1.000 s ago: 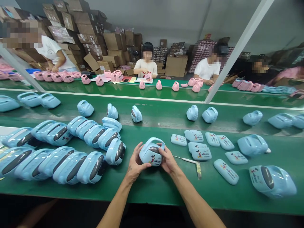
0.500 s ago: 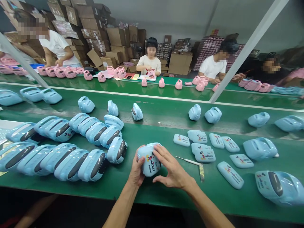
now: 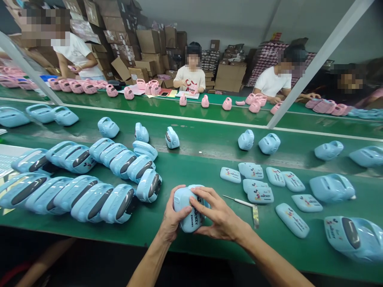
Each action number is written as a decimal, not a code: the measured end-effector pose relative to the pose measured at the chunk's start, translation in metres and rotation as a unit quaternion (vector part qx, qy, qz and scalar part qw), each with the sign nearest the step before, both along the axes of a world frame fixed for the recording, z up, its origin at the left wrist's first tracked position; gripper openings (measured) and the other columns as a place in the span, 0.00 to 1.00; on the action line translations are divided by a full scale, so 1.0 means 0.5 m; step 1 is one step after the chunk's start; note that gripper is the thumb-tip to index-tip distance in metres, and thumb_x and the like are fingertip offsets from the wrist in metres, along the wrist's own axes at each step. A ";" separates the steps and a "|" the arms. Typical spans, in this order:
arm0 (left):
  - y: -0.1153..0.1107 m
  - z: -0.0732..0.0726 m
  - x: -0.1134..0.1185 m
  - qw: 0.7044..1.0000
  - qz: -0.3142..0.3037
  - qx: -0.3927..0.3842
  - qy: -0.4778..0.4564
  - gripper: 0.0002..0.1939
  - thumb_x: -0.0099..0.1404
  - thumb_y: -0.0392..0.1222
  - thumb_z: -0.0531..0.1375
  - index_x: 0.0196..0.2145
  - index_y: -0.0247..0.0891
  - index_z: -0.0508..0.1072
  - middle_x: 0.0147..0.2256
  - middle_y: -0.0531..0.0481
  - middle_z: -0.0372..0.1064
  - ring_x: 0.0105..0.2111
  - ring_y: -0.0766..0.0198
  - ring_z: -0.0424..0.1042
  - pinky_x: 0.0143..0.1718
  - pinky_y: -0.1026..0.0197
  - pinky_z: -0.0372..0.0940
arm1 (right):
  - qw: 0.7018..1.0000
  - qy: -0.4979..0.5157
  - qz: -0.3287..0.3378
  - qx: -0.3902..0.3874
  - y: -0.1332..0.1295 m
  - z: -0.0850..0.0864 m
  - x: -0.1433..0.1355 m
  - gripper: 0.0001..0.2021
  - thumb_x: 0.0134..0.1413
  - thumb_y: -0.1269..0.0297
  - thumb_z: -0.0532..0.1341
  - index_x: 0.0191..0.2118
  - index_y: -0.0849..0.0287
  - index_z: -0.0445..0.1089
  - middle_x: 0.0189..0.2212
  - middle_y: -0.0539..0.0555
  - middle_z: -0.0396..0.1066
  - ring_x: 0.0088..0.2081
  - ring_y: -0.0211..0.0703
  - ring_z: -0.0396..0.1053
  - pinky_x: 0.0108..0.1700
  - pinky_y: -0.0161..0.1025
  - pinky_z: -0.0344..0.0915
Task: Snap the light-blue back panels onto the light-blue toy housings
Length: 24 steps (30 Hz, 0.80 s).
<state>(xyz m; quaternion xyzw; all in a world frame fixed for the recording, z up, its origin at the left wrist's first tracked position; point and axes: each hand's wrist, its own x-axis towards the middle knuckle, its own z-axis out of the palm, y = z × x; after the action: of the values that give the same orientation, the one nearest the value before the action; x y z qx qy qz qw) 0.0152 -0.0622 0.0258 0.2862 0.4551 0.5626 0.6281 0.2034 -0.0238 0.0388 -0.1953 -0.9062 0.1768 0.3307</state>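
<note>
Between my hands, above the near edge of the green table, is a light blue rounded plastic casing with a Mickey print on its side. My left hand wraps its left side, thumb across the front. My right hand grips the right side, its fingers over the printed face and its thumb low, hiding part of the print. To the right lie several flat printed blue panels and a thin metal-tipped tool with a white handle. Similar blue casings with dark windows stand in rows on the left.
More blue casings stand spaced along the green belt beyond. At right are two larger blue pieces. Across the line, several people work with pink casings. A slanted metal post rises at right; cardboard boxes are stacked behind.
My right hand has closed in on the casing, its thumb now against the lower side. The left thumb has moved across the front. The casing has turned slightly and sits a little lower in view.
</note>
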 end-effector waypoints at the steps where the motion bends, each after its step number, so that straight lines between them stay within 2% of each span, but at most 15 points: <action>1: -0.002 0.002 0.002 1.000 0.004 -0.005 0.009 0.42 0.42 0.52 0.76 0.53 0.44 0.66 0.45 0.46 0.75 0.43 0.50 0.76 0.43 0.54 0.72 | 1.000 0.005 0.000 -0.005 -0.001 0.000 -0.003 0.45 0.52 0.56 0.71 0.71 0.52 0.49 0.64 0.67 0.60 0.63 0.62 0.59 0.61 0.62 0.64; 5: -0.009 0.006 0.005 0.999 0.023 -0.014 0.032 0.40 0.43 0.52 0.75 0.52 0.44 0.65 0.45 0.47 0.75 0.42 0.51 0.76 0.43 0.54 0.73 | 0.999 0.024 0.004 -0.033 0.002 0.002 -0.012 0.47 0.48 0.52 0.73 0.70 0.51 0.52 0.65 0.66 0.61 0.63 0.63 0.60 0.62 0.61 0.63; 8: -0.011 0.000 0.002 0.999 0.029 0.000 0.036 0.42 0.44 0.56 0.73 0.54 0.46 0.64 0.47 0.45 0.74 0.44 0.47 0.76 0.44 0.51 0.74 | 0.996 0.030 0.035 -0.078 0.006 0.003 -0.011 0.49 0.44 0.50 0.75 0.69 0.49 0.54 0.66 0.63 0.61 0.66 0.64 0.57 0.67 0.62 0.54; 9: -0.012 -0.002 0.001 0.999 0.030 0.010 0.043 0.43 0.43 0.58 0.72 0.55 0.46 0.63 0.47 0.45 0.74 0.45 0.45 0.76 0.43 0.49 0.74 | 0.993 0.048 0.030 -0.104 0.006 -0.001 -0.010 0.49 0.43 0.48 0.75 0.69 0.48 0.55 0.67 0.62 0.60 0.68 0.64 0.55 0.69 0.63 0.50; 11: -0.013 -0.008 0.001 0.997 0.033 0.034 0.060 0.46 0.45 0.63 0.69 0.58 0.48 0.62 0.48 0.45 0.74 0.45 0.43 0.76 0.43 0.47 0.74 | 0.974 0.133 -0.044 -0.177 -0.002 -0.018 -0.014 0.49 0.45 0.44 0.72 0.70 0.47 0.52 0.69 0.60 0.54 0.70 0.63 0.50 0.70 0.64 0.45; 13: -0.010 -0.013 0.004 0.996 0.039 0.053 0.059 0.46 0.48 0.68 0.64 0.61 0.49 0.60 0.49 0.45 0.74 0.46 0.41 0.75 0.43 0.45 0.74 | 0.919 0.246 -0.139 -0.276 -0.018 -0.045 -0.027 0.47 0.53 0.42 0.66 0.72 0.49 0.45 0.71 0.61 0.50 0.70 0.61 0.49 0.69 0.62 0.52; 14: -0.007 -0.016 0.005 0.996 0.041 0.061 0.048 0.46 0.48 0.69 0.63 0.62 0.50 0.59 0.50 0.44 0.74 0.47 0.41 0.75 0.44 0.45 0.74 | 0.883 0.292 -0.152 -0.334 -0.027 -0.060 -0.037 0.45 0.57 0.42 0.63 0.72 0.51 0.44 0.70 0.62 0.51 0.69 0.60 0.53 0.66 0.60 0.58; 16: 0.004 -0.022 0.005 0.995 0.040 0.085 0.027 0.49 0.46 0.68 0.66 0.62 0.51 0.58 0.52 0.45 0.73 0.48 0.41 0.75 0.45 0.45 0.73 | 0.818 0.338 -0.097 -0.456 -0.043 -0.085 -0.059 0.39 0.61 0.42 0.58 0.71 0.54 0.48 0.66 0.65 0.60 0.63 0.62 0.64 0.58 0.59 0.69; 18: 0.023 -0.027 -0.004 0.993 0.021 0.112 0.031 0.51 0.42 0.63 0.72 0.61 0.52 0.59 0.55 0.44 0.71 0.49 0.41 0.75 0.46 0.47 0.72 | 0.757 0.355 -0.025 -0.548 -0.047 -0.098 -0.075 0.35 0.59 0.43 0.59 0.66 0.57 0.58 0.59 0.66 0.69 0.56 0.64 0.72 0.49 0.57 0.74; 20: 0.049 -0.031 -0.021 0.988 -0.014 0.139 0.064 0.49 0.39 0.61 0.74 0.57 0.49 0.63 0.57 0.43 0.70 0.50 0.41 0.74 0.47 0.49 0.72 | 0.726 0.380 -0.022 -0.573 -0.033 -0.100 -0.077 0.33 0.52 0.44 0.66 0.59 0.58 0.65 0.53 0.65 0.74 0.51 0.63 0.75 0.47 0.55 0.75; 22: 0.079 -0.036 -0.037 0.984 -0.035 0.144 0.103 0.40 0.46 0.68 0.69 0.51 0.43 0.69 0.54 0.41 0.73 0.51 0.42 0.73 0.47 0.50 0.71 | 0.743 0.392 -0.065 -0.538 -0.005 -0.099 -0.065 0.35 0.41 0.47 0.74 0.53 0.56 0.67 0.50 0.61 0.76 0.50 0.60 0.75 0.50 0.53 0.73; 24: 0.107 -0.044 -0.044 0.979 -0.011 0.128 0.156 0.37 0.56 0.74 0.57 0.46 0.39 0.74 0.48 0.39 0.77 0.48 0.44 0.75 0.46 0.50 0.71 | 0.793 0.352 -0.119 -0.483 0.025 -0.100 -0.049 0.36 0.34 0.52 0.77 0.51 0.55 0.68 0.47 0.58 0.76 0.49 0.56 0.74 0.53 0.51 0.72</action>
<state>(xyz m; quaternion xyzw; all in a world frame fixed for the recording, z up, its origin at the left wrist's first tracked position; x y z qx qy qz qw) -0.0068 -0.0084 0.0037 0.4537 0.4686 0.5576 0.5135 0.1792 -0.0114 -0.0113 -0.3601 -0.4935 0.6073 0.5079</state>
